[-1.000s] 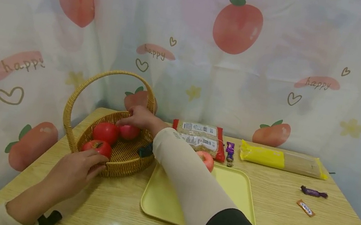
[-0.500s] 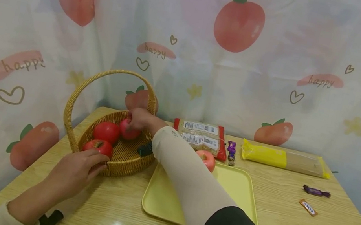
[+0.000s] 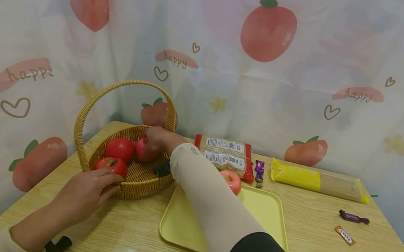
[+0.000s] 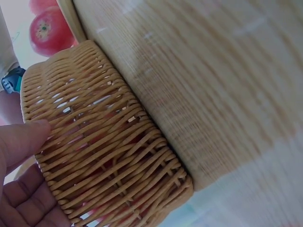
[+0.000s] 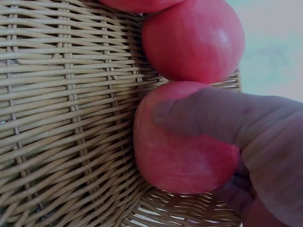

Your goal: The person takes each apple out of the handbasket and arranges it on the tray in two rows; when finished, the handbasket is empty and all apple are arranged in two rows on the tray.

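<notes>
In the head view my right hand reaches into a wicker basket and grips a red fruit at the basket's far side. The right wrist view shows my thumb curled over that fruit, with a second red fruit just beyond it. Two red tomatoes lie in the left part of the basket. My left hand rests against the basket's near rim, and its fingers touch the woven wall.
A yellow tray beside the basket holds one red apple. Behind it lie a red-edged noodle packet, purple candies and a yellow pasta pack. Two more candies lie at the right. A printed curtain backs the table.
My right hand has gone from hovering over the red fruit to gripping it, and has shifted slightly. My left hand stays on the basket's rim.
</notes>
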The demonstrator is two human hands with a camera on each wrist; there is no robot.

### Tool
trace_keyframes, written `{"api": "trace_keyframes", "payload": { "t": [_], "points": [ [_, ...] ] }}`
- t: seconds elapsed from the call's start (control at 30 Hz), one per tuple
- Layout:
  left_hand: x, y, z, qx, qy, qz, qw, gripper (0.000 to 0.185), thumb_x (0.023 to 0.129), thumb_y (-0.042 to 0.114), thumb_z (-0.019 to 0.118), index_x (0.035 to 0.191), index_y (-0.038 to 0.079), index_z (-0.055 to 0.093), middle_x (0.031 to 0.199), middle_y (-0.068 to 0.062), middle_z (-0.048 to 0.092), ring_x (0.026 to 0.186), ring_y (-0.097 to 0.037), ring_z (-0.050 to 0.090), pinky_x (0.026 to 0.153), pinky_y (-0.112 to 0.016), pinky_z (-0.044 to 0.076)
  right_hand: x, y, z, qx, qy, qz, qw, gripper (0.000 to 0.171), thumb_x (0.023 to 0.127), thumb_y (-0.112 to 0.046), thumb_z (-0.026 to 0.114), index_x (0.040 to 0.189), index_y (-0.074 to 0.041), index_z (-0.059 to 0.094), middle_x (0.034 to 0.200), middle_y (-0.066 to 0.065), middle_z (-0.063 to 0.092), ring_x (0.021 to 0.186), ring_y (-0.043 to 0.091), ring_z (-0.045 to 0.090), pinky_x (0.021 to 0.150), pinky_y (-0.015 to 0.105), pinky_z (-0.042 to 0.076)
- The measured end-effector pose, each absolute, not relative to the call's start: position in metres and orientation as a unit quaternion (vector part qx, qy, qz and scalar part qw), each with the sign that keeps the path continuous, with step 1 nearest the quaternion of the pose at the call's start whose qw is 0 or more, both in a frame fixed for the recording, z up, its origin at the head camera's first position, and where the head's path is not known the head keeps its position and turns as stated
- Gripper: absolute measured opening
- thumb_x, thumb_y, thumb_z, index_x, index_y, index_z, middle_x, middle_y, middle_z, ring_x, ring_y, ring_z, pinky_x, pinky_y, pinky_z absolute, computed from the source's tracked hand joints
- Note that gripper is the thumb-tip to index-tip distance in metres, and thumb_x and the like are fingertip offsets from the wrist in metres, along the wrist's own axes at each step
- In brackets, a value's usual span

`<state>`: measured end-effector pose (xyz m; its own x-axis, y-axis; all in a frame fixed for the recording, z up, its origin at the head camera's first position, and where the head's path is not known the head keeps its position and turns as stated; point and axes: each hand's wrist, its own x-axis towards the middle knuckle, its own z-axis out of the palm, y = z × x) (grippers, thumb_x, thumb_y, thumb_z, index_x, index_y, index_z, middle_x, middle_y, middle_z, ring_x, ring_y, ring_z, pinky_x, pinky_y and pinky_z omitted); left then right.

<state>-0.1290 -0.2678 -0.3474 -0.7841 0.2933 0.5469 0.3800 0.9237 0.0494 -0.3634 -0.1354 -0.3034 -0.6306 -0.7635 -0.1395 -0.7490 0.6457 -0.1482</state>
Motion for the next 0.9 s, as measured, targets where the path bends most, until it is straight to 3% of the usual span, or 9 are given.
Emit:
{"api": "trace_keyframes", "payload": {
  "t": [0.27, 0.47, 0.9],
  "points": [
    [-0.1276, -0.2678, -0.3457, -0.185, -0.939, -0.08, 0.278, 0.02, 0.083, 0.015, 0.087, 0.099, 0.017, 0.076, 0.092, 0.006, 0.071, 0.068, -0.012, 0.066, 0.056, -0.032, 0.05, -0.3616, -0.1315, -0.3015, -0.417, 0.904, -0.037, 0.092, 0.028, 0.087, -0.04, 0.076, 0.093, -0.017, 0.061, 0.085, -0.004, 0.055, 0.075, 0.013, 0.048, 0.067, 0.024, 0.041],
    [-0.128, -0.2676, -0.3459, -0.184, -0.939, -0.082, 0.278, 0.019, 0.083, 0.015, 0.086, 0.099, 0.016, 0.076, 0.092, 0.005, 0.071, 0.069, -0.014, 0.066, 0.057, -0.034, 0.051, -0.3608, -0.1319, -0.3001, -0.428, 0.898, -0.017, 0.098, 0.032, 0.086, -0.038, 0.079, 0.079, -0.018, 0.055, 0.078, -0.004, 0.05, 0.071, 0.013, 0.046, 0.065, 0.025, 0.039],
    [-0.1274, -0.2693, -0.3466, -0.192, -0.935, -0.081, 0.288, 0.02, 0.081, 0.014, 0.087, 0.098, 0.017, 0.076, 0.091, 0.006, 0.071, 0.067, -0.013, 0.065, 0.056, -0.032, 0.049, -0.3632, -0.1268, -0.2964, -0.415, 0.902, -0.065, 0.103, 0.037, 0.083, -0.043, 0.078, 0.069, -0.02, 0.052, 0.065, -0.008, 0.042, 0.063, 0.01, 0.041, 0.059, 0.024, 0.039]
  ]
}}
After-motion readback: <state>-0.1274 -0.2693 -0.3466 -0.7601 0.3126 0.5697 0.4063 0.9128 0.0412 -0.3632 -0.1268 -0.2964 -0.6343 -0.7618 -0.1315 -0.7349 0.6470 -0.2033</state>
